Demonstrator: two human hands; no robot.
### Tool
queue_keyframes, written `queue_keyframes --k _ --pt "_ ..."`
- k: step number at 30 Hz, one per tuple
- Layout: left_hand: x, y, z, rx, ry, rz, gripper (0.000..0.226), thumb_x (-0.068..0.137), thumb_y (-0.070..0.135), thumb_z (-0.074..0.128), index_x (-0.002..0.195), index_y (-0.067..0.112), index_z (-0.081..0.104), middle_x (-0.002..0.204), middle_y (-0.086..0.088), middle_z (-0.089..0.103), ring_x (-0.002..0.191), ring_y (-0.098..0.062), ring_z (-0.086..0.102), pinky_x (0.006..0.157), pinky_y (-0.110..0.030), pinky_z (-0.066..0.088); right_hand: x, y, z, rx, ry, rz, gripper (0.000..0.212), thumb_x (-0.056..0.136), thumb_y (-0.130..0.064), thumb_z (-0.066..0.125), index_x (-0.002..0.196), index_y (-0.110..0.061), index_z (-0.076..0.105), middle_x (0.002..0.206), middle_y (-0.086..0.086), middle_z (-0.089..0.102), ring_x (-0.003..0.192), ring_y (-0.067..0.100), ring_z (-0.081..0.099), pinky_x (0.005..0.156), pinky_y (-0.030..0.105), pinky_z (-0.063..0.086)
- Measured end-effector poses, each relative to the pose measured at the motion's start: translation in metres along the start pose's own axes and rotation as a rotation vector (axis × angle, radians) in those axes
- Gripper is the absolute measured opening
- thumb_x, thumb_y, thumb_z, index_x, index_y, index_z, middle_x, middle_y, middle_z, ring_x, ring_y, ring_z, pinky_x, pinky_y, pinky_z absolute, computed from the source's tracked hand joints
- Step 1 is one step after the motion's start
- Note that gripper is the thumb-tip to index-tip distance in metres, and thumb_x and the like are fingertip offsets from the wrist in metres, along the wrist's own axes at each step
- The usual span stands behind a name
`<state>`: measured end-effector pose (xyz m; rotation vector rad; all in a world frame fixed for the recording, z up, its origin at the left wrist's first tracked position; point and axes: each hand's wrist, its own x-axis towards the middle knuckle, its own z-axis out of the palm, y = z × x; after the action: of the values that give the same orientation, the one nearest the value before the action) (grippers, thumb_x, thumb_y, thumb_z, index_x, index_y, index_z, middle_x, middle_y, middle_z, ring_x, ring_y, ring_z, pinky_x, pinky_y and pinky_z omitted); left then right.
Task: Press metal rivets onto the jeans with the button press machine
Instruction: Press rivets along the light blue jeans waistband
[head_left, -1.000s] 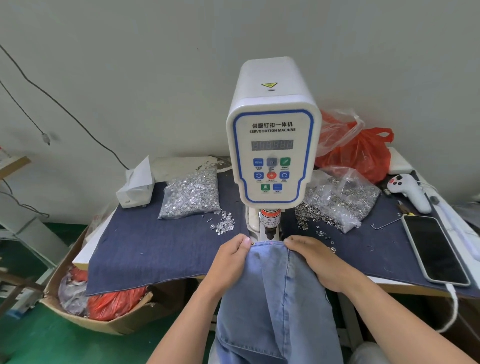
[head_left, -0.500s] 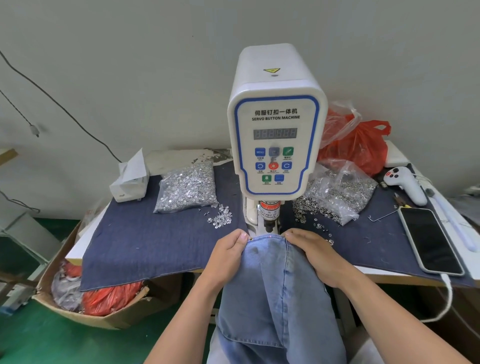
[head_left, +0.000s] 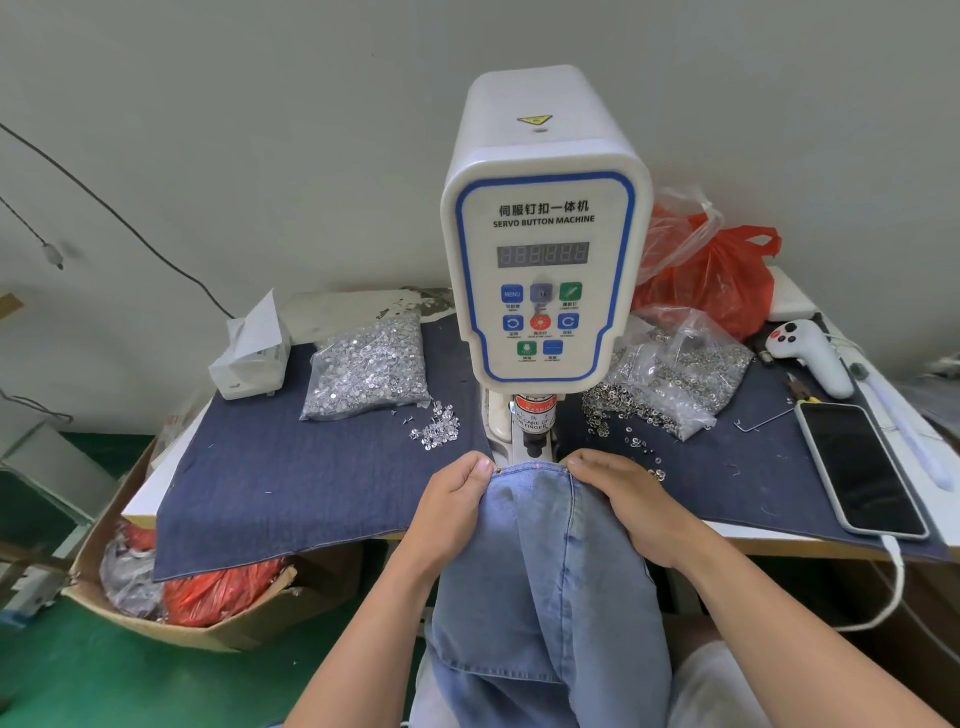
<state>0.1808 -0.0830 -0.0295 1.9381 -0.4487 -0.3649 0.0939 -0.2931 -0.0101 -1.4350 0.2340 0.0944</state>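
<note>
Item: jeans (head_left: 545, 561), pale blue, top edge stretched under the punch of the button press machine (head_left: 545, 249), rest hanging off the table (head_left: 779, 543) toward the person's lap.
Left hand (head_left: 449, 512): pinches edge at left, thumb on top. Right hand (head_left: 631, 501): fingers curled over edge at right, gripping.
Step, my read: aligning. Keep cloth taut & flat btwn hands, fingertips clear of punch.
Containers: clear bag (head_left: 366, 369), silver rivet parts, some spilled beside it. 2nd clear bag (head_left: 675, 371), ring-shaped parts, spilling. Cardboard box (head_left: 171, 618) on floor, red & clear plastic inside.
</note>
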Motion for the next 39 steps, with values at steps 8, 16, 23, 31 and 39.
queue_keyframes --k 8,16,23,31,39 --pt "0.0 -0.001 0.002 -0.014 -0.003 -0.014 0.039 0.113 0.027 0.044 0.075 0.017 0.041 0.072 0.01 0.042 0.069 -0.008 0.036 0.064 -0.027 0.031 0.003 0.003 -0.002 -0.008 0.003 0.0 0.037 0.106 -0.019 0.051 0.072 -0.023 0.065 0.071 -0.006 0.059 0.066 0.005 0.053 0.061 0.017 0.044" --pt "0.003 -0.001 0.002 -0.023 -0.006 -0.015 0.043 0.112 0.028 0.045 0.07 0.026 0.041 0.07 0.013 0.042 0.066 -0.007 0.036 0.06 -0.02 0.031 0.003 0.003 -0.003 -0.036 -0.011 -0.008 0.035 0.106 -0.021 0.051 0.074 -0.022 0.065 0.073 -0.005 0.059 0.068 0.005 0.053 0.061 0.018 0.043" --pt "-0.007 0.009 -0.002 -0.106 -0.053 -0.02 0.041 0.109 0.036 0.046 0.075 0.013 0.042 0.076 0.001 0.04 0.074 -0.017 0.034 0.069 -0.035 0.029 -0.006 -0.002 -0.007 -0.039 -0.108 -0.019 0.026 0.107 -0.024 0.05 0.087 -0.019 0.067 0.085 -0.003 0.063 0.08 0.006 0.056 0.071 0.018 0.045" --pt "-0.046 0.035 0.003 0.171 -0.192 0.113 0.034 0.112 0.023 0.048 0.08 0.013 0.052 0.071 0.003 0.049 0.067 -0.009 0.041 0.063 -0.03 0.036 -0.034 -0.022 0.005 -0.797 -0.098 -0.147 0.018 0.094 -0.046 0.067 0.081 -0.035 0.068 0.114 -0.014 0.05 0.113 0.001 0.045 0.096 0.016 0.033" --pt "-0.055 0.05 -0.008 0.3 -0.365 0.315 0.035 0.107 0.035 0.044 0.078 0.021 0.058 0.089 0.013 0.059 0.104 -0.019 0.044 0.102 -0.041 0.037 -0.053 -0.043 0.001 -0.594 -0.365 -0.254 0.018 0.099 -0.035 0.064 0.082 -0.03 0.068 0.086 -0.013 0.063 0.085 0.001 0.051 0.078 0.016 0.037"
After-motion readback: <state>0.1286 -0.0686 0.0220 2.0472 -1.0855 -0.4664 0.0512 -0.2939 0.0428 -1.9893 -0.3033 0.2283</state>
